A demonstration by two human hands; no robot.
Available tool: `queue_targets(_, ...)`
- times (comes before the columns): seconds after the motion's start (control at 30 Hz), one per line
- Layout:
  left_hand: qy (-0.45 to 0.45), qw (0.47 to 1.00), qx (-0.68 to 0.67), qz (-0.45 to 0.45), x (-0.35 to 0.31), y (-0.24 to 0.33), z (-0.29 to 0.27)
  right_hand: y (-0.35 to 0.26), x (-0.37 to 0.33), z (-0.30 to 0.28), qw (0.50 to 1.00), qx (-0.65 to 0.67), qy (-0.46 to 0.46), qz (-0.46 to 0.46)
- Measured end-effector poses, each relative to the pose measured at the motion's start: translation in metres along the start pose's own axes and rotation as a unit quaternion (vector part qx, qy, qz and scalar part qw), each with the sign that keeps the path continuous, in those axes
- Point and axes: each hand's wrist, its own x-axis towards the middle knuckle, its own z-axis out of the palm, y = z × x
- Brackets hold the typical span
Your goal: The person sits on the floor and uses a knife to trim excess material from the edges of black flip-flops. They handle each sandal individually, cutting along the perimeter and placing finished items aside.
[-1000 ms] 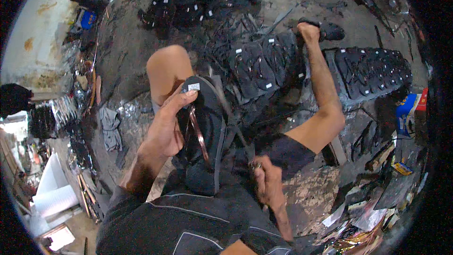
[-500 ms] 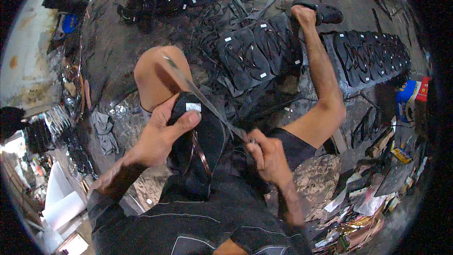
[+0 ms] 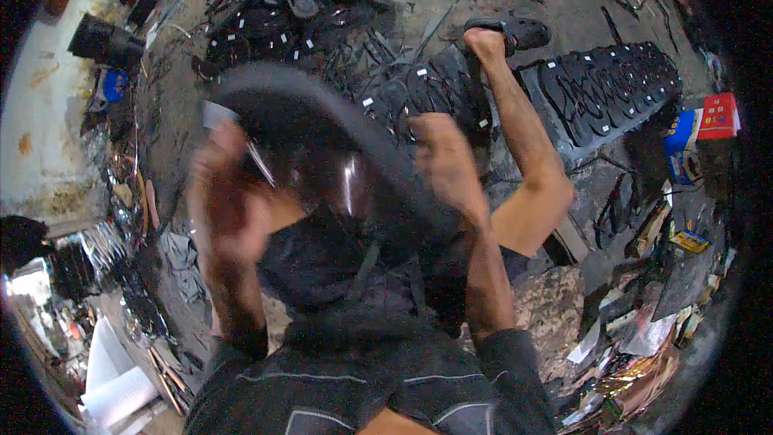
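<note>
A black flip-flop (image 3: 310, 125) is raised close in front of me, smeared by motion. Shiny straps and a white label show on it. My left hand (image 3: 229, 201) is closed on its left edge, with the thumb near the label. My right hand (image 3: 449, 163) is at the flip-flop's right side, fingers curled. Blur hides what these fingers hold, and I cannot tell whether they touch the flip-flop's edge.
Rows of black flip-flops with white labels (image 3: 600, 93) lie at the right, beyond my bent leg (image 3: 531, 133). A heap of flip-flops (image 3: 282, 0) is at the far left. Blue-and-red box (image 3: 717, 117) stands at right; scraps (image 3: 628, 379) litter the near right.
The flip-flop has come up from my lap and looks larger. My left hand moved left and my right hand went up. The long thin grey strip or blade at my right hand no longer shows.
</note>
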Motion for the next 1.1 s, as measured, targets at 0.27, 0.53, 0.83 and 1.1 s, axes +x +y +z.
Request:
queue_targets(0.27, 0.171, 0.913, -0.366, 0.06, -0.008, -0.039, 0.024, -0.12, -0.132, -0.051, 0.977, 0.111, 0.011, 0.181)
queue_targets(0.53, 0.145, 0.919, -0.36, 0.069, -0.017, -0.066, 0.025, -0.134, -0.198, -0.049, 0.968, -0.034, -0.077, 0.237)
queue_targets(0.83, 0.12, 0.962, -0.238, 0.064, -0.033, -0.107, -0.009, -0.118, -0.069, -0.046, 0.951, -0.02, -0.23, 0.205)
queue_targets(1.1, 0.192, 0.979, -0.066, 0.0, -0.035, -0.099, -0.031, -0.068, -0.042, 0.014, 0.925, 0.271, 0.045, 0.262)
